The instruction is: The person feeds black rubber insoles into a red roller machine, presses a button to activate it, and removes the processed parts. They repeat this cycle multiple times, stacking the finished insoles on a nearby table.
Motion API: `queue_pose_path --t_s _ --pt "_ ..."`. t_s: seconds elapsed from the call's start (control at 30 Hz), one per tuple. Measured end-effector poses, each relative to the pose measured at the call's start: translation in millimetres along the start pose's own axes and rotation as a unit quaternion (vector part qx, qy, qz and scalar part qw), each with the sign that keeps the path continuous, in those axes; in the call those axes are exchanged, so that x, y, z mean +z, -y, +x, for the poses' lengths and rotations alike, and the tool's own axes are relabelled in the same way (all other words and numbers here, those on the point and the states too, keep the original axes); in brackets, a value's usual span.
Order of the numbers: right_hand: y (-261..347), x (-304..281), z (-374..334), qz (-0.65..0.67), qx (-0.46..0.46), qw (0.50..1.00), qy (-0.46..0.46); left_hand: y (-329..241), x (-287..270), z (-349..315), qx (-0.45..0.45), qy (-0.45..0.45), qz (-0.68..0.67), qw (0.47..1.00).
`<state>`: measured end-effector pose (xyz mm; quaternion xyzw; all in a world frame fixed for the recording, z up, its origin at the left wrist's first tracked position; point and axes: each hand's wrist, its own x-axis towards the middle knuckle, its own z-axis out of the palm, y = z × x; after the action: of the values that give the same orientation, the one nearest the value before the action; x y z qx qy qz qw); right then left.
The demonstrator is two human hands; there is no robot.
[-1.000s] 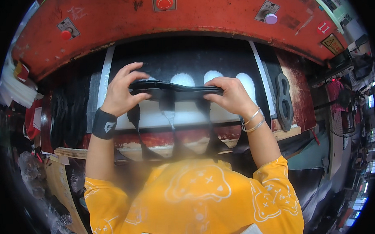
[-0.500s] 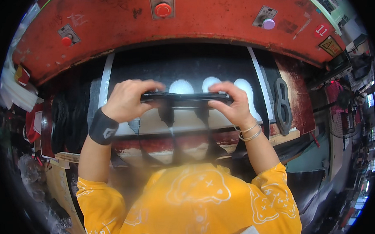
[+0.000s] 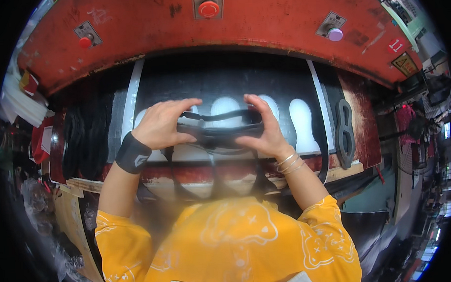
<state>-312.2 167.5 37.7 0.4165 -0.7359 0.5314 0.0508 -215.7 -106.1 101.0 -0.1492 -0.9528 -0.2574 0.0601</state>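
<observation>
My left hand [image 3: 161, 124] grips the left end of a small stack of thin black flat pieces [image 3: 220, 135], fingers above and thumb below. My right hand [image 3: 266, 127] holds the stack's right end between thumb and fingers. The stack is raised above the work surface and seen nearly edge-on. One strip along its top bows away from the rest, and its front is blurred. Under the hands lies a black sheet [image 3: 223, 74] with several sole-shaped openings that show white [image 3: 300, 117]. Narrow black webs of it reach over the front edge.
A red machine beam [image 3: 152, 24] with push buttons [image 3: 209, 9] spans the far side. Right of the sheet sits a grey sole-shaped ring with a crossbar [image 3: 344, 132]. Black sole-shaped pieces [image 3: 81, 141] lie at the left. A wooden edge [image 3: 336, 173] runs along the front.
My right hand has moved left, closer to my left hand. The black stack has come apart slightly, with the top strip now separate from the others. The whole view has shifted a little.
</observation>
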Motion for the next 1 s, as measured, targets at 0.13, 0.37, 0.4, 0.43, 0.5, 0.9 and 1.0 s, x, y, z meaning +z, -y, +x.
queue_pose_path --t_s 0.13,0.37,0.4,0.43,0.5,0.9,1.0 --pt "5.8 -4.6 -1.2 -0.033 -0.017 0.998 0.051 -1.0 7.0 1.7 -0.054 0.083 0.040 0.994" --pt "25.8 -29.7 6.8 0.177 0.047 0.971 0.153 -26.0 -21.4 1.7 0.127 -0.059 0.177 0.974" --pt "30.1 -28.5 8.7 0.290 0.024 0.950 0.112 -32.2 -25.2 0.9 0.188 -0.132 0.191 0.954" --pt "34.0 -25.6 11.1 0.322 0.131 0.931 0.115 -39.1 -26.8 -1.4 0.221 -0.153 0.204 0.941" --pt "43.8 -5.5 10.0 0.399 0.253 0.870 0.140 -50.1 -24.6 -6.3 0.288 -0.133 0.189 0.929" --pt "79.5 68.4 13.1 0.259 0.117 0.954 0.098 -79.5 74.1 -59.2 -0.049 -0.287 -0.681 0.672" --pt "80.7 83.8 8.1 0.138 0.078 0.986 0.051 -76.1 101.4 -66.1 -0.133 -0.393 -0.577 0.704"
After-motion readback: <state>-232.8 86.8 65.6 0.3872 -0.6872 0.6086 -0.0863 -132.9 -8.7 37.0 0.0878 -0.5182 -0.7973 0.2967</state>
